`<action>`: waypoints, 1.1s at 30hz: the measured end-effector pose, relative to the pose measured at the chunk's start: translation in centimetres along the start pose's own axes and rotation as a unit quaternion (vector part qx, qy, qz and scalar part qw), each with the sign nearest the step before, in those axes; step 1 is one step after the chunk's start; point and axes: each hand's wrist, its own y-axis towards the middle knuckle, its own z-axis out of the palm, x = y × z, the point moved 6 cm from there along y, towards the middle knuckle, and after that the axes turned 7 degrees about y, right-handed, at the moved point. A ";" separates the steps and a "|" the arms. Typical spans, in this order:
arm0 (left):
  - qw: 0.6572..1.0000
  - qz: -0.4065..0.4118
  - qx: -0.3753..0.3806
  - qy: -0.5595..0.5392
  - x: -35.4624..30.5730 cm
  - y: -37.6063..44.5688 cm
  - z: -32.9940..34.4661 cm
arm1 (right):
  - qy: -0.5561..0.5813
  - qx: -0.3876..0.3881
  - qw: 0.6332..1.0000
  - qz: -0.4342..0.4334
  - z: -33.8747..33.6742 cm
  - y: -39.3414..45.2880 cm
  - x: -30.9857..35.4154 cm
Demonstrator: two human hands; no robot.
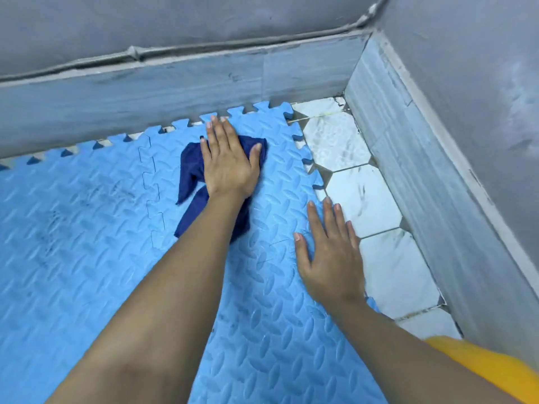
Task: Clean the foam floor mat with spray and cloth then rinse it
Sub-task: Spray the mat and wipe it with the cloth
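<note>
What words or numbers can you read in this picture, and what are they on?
There are none to read.
The blue foam mat has only a raised pattern and dark smudges, no letters.
The dark blue cloth under the left hand shows no label.
The right hand rests flat on the mat.
The white floor tiles and grey wall carry only scuffs and marks.
</note>
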 end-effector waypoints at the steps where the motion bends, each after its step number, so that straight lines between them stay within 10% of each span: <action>1: 1.000 -0.005 -0.015 -0.011 0.0 -1.4 -0.1 | 0.002 0.001 1.000 0.001 -0.1 0.1 0.0; 7: 0.996 0.068 0.017 0.049 4.7 -15.5 0.8 | -0.004 -0.006 1.000 -0.002 -0.2 0.1 0.0; 17: 0.958 0.267 0.059 0.085 -5.8 1.7 1.7 | 0.022 -0.038 0.999 -0.021 0.0 0.2 -0.5; 28: 0.978 -0.194 -0.011 0.070 29.0 -9.1 -6.3 | 0.019 -0.045 0.999 -0.015 0.3 0.3 -0.4; 33: 0.991 0.095 0.017 0.095 12.4 -13.2 -1.4 | 0.010 -0.033 0.999 -0.019 0.3 0.3 -0.5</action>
